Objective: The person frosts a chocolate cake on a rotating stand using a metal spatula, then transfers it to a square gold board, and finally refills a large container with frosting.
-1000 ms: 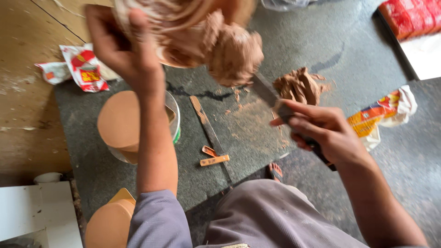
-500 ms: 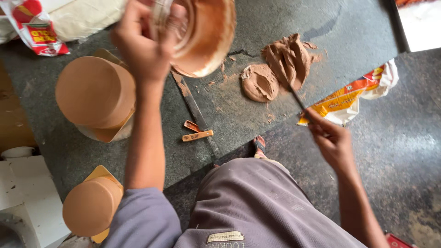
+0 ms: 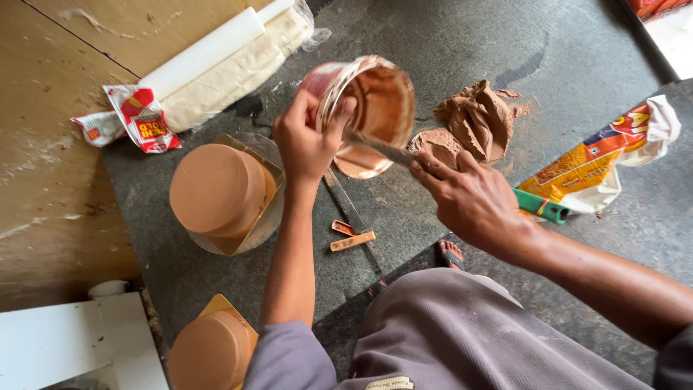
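Note:
My left hand (image 3: 309,139) grips the rim of a round tin bowl (image 3: 372,108) smeared brown inside, tilted on its side above the dark stone counter (image 3: 447,36). In my right hand (image 3: 473,198) is a green-handled knife (image 3: 538,204); its blade reaches into the bowl. Just right of the bowl lie a flat brown lump (image 3: 437,144) and a bigger heap of brown paste (image 3: 480,115).
Two smooth brown-coated round cakes (image 3: 216,189) (image 3: 209,354) sit on gold boards at the left. A white rolling pin (image 3: 206,50), a red-and-white wrapper (image 3: 141,115), an orange packet (image 3: 595,170), a second knife (image 3: 345,202) and small orange pieces (image 3: 351,240) lie around.
The view has shifted. The bowl came down from overhead and now tilts above the counter. My right hand moved left from the orange packet and put the knife blade into the bowl.

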